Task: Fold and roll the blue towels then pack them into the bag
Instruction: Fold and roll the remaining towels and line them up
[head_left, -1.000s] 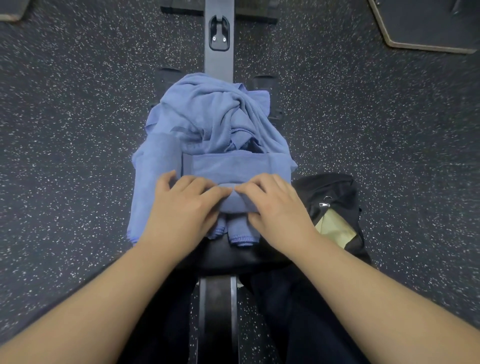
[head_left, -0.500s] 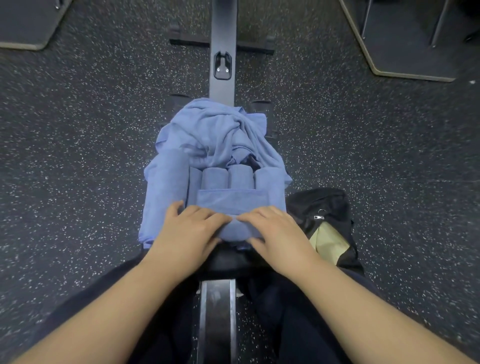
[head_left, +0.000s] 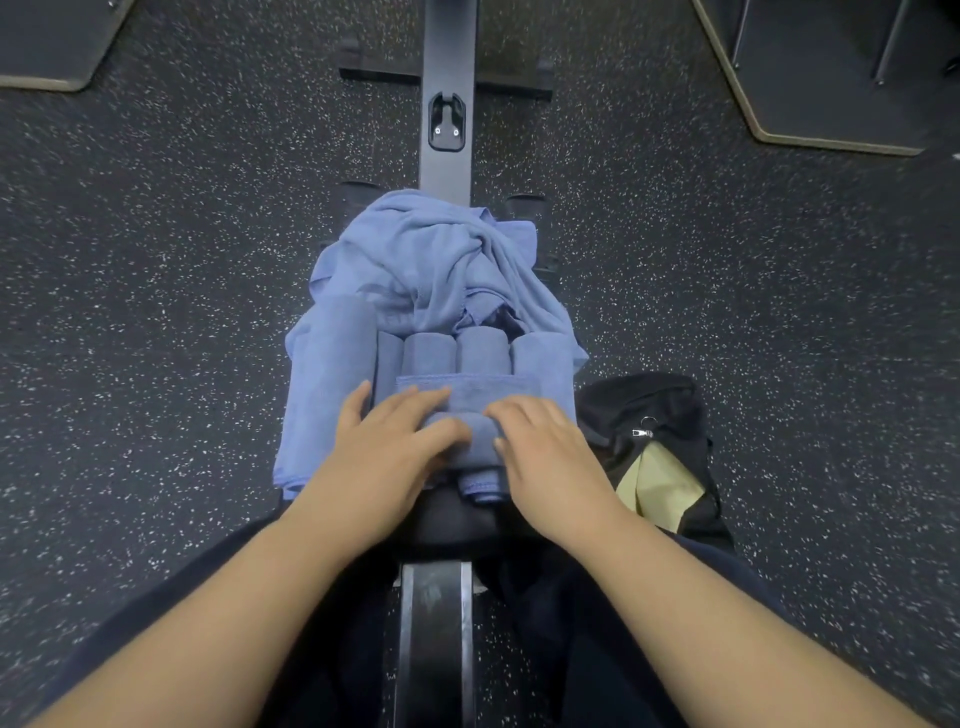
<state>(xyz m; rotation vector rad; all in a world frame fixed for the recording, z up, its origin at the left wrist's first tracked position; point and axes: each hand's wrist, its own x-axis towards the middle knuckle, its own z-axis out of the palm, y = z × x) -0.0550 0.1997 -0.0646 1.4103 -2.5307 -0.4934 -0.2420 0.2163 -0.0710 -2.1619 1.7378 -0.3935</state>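
A dark rubber gym floor flecked with white (head_left: 156, 312) spreads all around, with a black metal rail (head_left: 447, 78) running up the middle and grey floor mats with pale edging (head_left: 831, 78) in the upper corners. On the black padded seat (head_left: 457, 519) of the rail lies a folded blue towel (head_left: 467, 395), partly rolled at its near edge. The left hand (head_left: 387, 447) and the right hand (head_left: 545, 447) lie side by side on that roll, fingers curled over it and pressing it down, thumbs tucked at its near side. Just beyond, a row of rolled blue towels (head_left: 467, 351) stands side by side, and behind them sits a crumpled heap of blue towels (head_left: 431, 254). A flat blue towel (head_left: 327, 384) drapes over the seat's left side. To the right, on the floor, rests a black bag with a pale yellow lining (head_left: 654, 452), unzipped and touching the seat.
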